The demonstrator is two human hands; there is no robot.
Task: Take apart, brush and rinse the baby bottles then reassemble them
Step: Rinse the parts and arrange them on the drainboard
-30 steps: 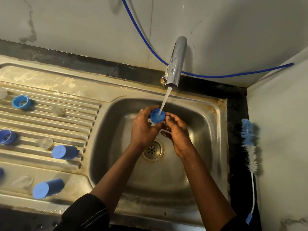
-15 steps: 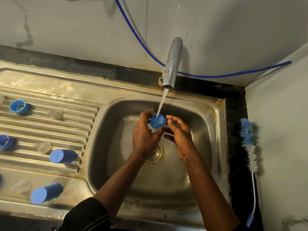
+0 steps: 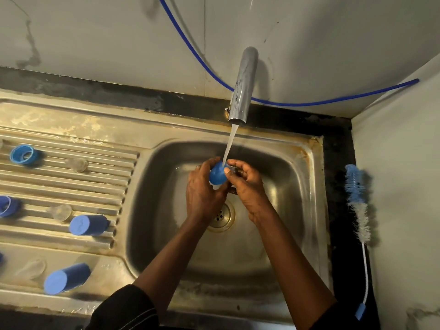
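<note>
Over the sink (image 3: 309, 177), under the tap (image 3: 242, 86), the left hand (image 3: 202, 194) curls round the blue cap (image 3: 217, 175). The right hand (image 3: 247, 186) pinches its right edge, fingers curled. I'd turn the cap slowly so the water reaches inside.

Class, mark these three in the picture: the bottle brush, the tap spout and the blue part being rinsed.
bottle brush (image 3: 356, 202): head view, on the bristles where blue meets white.
tap spout (image 3: 243, 86): head view, midway along the metal tube.
blue part (image 3: 217, 175): head view, on its rounded blue surface.
</note>
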